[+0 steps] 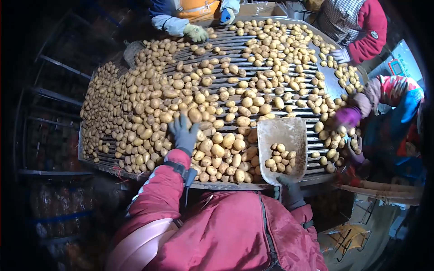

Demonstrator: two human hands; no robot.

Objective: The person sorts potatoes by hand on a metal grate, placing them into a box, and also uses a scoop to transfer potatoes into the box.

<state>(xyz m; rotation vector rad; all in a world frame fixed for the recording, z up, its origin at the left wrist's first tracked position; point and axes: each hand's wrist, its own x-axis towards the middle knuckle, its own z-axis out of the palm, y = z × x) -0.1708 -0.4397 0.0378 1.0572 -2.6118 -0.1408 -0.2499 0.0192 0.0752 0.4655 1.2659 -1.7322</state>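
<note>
My left hand [184,132], in a dark grey glove, lies on the heap of potatoes [153,106] with its fingers spread, touching potatoes at their tips. At the table's near edge my right hand [290,192], also gloved, is wrapped round the handle of a worn, pale scoop [294,135]. The scoop lies on the slatted table with its wide end pointing away from me and holds several small potatoes [280,158]. Larger potatoes lie between my left hand and the scoop.
Across the slatted table [312,131] a co-worker's gloved hand [195,33] touches potatoes. Another co-worker's hand [341,55] rests at the far right. Nearer on the right, a purple-gloved hand [348,116] is among potatoes. A second scoop [134,53] lies at the far left.
</note>
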